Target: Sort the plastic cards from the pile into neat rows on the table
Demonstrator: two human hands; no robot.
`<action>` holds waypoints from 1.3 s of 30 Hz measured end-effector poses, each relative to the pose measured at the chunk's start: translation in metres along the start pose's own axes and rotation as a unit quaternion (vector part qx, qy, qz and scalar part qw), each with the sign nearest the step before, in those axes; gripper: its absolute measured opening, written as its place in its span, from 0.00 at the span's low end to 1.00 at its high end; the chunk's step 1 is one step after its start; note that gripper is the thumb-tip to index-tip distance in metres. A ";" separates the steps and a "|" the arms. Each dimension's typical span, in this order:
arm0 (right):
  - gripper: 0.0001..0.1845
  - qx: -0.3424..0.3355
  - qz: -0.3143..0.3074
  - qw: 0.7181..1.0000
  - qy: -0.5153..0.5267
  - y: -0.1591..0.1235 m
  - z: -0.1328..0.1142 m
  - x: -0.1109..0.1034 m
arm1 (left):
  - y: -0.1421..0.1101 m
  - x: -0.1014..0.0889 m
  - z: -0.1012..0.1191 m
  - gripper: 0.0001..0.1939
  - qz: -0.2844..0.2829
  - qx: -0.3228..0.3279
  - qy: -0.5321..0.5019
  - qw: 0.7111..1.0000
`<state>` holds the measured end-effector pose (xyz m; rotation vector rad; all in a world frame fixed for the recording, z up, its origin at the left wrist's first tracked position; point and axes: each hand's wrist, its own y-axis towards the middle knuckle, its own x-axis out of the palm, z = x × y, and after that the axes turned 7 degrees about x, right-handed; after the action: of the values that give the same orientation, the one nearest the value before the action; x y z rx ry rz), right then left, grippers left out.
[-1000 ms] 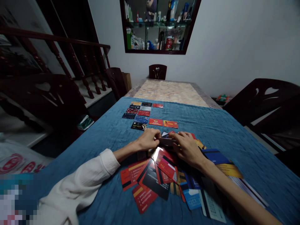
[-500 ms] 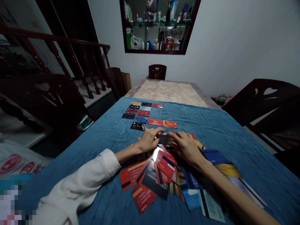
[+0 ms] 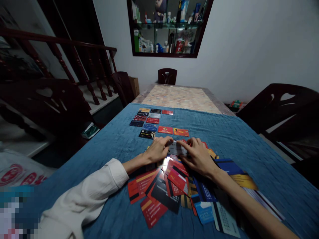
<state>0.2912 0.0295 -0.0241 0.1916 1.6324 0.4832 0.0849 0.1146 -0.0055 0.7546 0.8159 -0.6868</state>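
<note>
A silver-grey card (image 3: 176,149) is held up between my two hands, its printed face toward me. Fingers and thumb of my left hand (image 3: 158,149) close on its left end. My right hand (image 3: 198,155) pinches the right end. Beneath and nearer to me spreads a loose pile of overlapping cards, among them a red card (image 3: 177,179), a dark grey card (image 3: 164,191), a light blue card (image 3: 203,209) and a dark blue card (image 3: 228,166). My forearms hide part of the pile.
Beyond my hands, several cards lie in rough rows on the blue cloth (image 3: 104,142), including a black card (image 3: 147,133) and an orange-red card (image 3: 181,132). Farther off is the patterned tabletop (image 3: 181,94). Chairs stand around, one dark chair (image 3: 281,109) at the right.
The card between my hands looked dark and now shows a lighter silver printed face. My right fingers have shifted slightly; my left hand has hardly moved.
</note>
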 end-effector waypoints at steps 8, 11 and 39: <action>0.31 -0.016 0.019 1.000 -0.005 0.001 0.001 -0.002 | 0.001 -0.004 0.003 0.19 0.010 -0.005 -0.010 1.000; 0.30 -0.019 0.029 0.999 -0.022 0.001 0.001 -0.003 | 0.002 -0.006 0.004 0.19 0.008 -0.005 -0.008 1.000; 0.25 -0.024 0.003 0.999 0.040 0.071 0.011 0.000 | 0.016 -0.062 -0.030 0.22 -0.063 0.054 0.146 0.986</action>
<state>0.2909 0.0946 0.0052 0.1432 1.6962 0.5412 0.0549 0.1623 0.0370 0.9218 1.1063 -0.7479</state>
